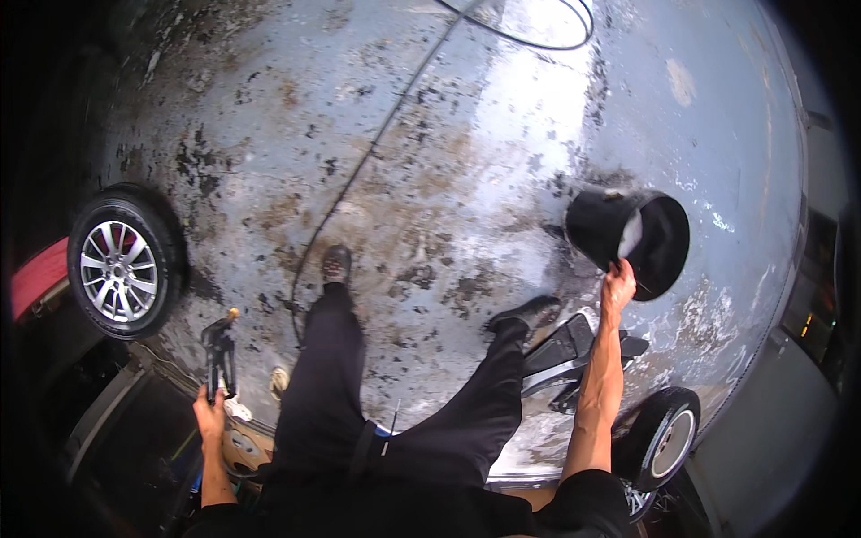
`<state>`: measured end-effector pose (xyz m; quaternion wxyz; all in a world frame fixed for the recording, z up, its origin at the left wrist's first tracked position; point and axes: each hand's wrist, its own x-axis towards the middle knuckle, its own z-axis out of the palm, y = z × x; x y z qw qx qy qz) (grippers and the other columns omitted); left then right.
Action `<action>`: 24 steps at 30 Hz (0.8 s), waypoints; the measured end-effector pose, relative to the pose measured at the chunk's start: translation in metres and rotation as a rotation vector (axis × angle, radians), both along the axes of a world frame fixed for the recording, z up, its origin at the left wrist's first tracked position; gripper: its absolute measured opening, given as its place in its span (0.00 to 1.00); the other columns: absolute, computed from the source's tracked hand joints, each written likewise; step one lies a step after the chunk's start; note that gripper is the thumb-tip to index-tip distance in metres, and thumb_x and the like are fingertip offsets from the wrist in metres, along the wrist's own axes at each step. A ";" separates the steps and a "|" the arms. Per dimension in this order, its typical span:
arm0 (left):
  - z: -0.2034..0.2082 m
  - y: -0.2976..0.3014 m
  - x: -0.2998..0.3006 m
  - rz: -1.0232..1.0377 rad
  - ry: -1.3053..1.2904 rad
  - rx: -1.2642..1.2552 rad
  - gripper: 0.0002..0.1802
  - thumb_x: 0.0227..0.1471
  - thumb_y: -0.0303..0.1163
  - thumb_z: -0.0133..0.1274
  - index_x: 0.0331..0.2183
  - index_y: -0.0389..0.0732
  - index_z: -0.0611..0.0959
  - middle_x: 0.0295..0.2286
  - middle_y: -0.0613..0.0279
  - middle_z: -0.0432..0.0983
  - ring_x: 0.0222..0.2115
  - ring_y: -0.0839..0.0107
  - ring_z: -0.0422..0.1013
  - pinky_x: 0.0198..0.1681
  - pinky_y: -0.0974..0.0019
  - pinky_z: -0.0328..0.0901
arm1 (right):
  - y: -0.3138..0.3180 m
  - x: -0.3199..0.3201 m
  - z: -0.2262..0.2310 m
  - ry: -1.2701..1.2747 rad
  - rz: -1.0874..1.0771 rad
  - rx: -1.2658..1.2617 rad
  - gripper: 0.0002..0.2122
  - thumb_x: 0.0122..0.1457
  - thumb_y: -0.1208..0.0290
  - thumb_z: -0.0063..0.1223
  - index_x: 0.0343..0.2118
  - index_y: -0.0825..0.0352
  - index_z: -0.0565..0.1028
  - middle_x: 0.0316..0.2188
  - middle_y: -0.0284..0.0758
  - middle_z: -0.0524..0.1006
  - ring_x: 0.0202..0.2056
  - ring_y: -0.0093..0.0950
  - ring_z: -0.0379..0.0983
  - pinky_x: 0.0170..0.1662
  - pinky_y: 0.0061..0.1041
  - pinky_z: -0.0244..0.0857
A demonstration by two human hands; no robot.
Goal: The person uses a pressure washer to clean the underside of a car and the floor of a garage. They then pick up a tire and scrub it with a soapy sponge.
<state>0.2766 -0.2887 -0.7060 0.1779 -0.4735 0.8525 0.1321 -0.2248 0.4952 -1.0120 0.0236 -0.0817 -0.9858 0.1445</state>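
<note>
Left grip (209, 417) clamps a black tool (215, 345), long axis pointing forward; right grip (619, 287) clamps a tilted black bucket (594, 229), mouth rightward, contents unclear.

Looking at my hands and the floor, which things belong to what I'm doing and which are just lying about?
In hand, so likely in use:
- black bucket, tilted, right hand
- black tool, left hand

Apparently lying about:
- spoked wheel, left
- pale-rimmed wheel, lower right
- dark hose or cable, connection unclear
</note>
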 end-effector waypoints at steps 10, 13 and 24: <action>0.074 -0.155 -0.124 -0.195 0.091 0.266 0.17 0.59 0.31 0.59 0.46 0.30 0.80 0.32 0.40 0.81 0.34 0.45 0.79 0.40 0.53 0.70 | -0.475 0.097 0.025 -0.204 0.316 -0.065 0.11 0.49 0.76 0.56 0.37 0.58 0.77 0.34 0.40 0.78 0.40 0.46 0.76 0.41 0.48 0.72; 0.104 -0.179 -0.141 -0.238 0.189 0.296 0.15 0.59 0.30 0.58 0.46 0.31 0.80 0.31 0.42 0.81 0.32 0.45 0.79 0.38 0.54 0.70 | -0.562 0.144 0.045 -0.390 0.359 -0.115 0.10 0.49 0.75 0.58 0.37 0.61 0.77 0.41 0.40 0.77 0.46 0.45 0.73 0.44 0.46 0.73; 0.133 -0.178 -0.143 -0.295 0.352 0.421 0.28 0.57 0.41 0.60 0.54 0.35 0.79 0.49 0.43 0.78 0.47 0.48 0.77 0.48 0.55 0.72 | -0.786 0.320 0.324 -0.886 -0.121 -1.548 0.23 0.65 0.56 0.59 0.56 0.67 0.74 0.51 0.40 0.78 0.56 0.30 0.71 0.58 0.32 0.65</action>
